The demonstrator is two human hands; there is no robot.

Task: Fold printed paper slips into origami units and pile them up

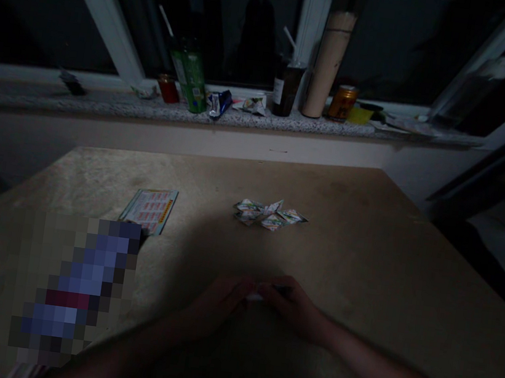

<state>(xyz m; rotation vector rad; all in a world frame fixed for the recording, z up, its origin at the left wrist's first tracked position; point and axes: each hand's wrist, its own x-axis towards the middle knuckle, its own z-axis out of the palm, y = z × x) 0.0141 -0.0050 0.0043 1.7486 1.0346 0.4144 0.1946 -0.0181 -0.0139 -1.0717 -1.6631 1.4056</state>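
Head view: pinching a small pale piece (255,297) with left hand (225,297) and right hand (293,305), held close together over the desk (366,247); noting patterned folded papers (272,215) beyond, printed card (150,208) further left

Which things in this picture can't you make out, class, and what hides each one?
All in the head view:
White piece: between the left hand and right hand, which partly cover it; full shape unclear.
Blue thing: masked by pixel blocks.
Striped thing: cut off by the bottom edge.
Printed card: lettering too small and blurred to read.
Middle window pane: darkness hides what lies outside.
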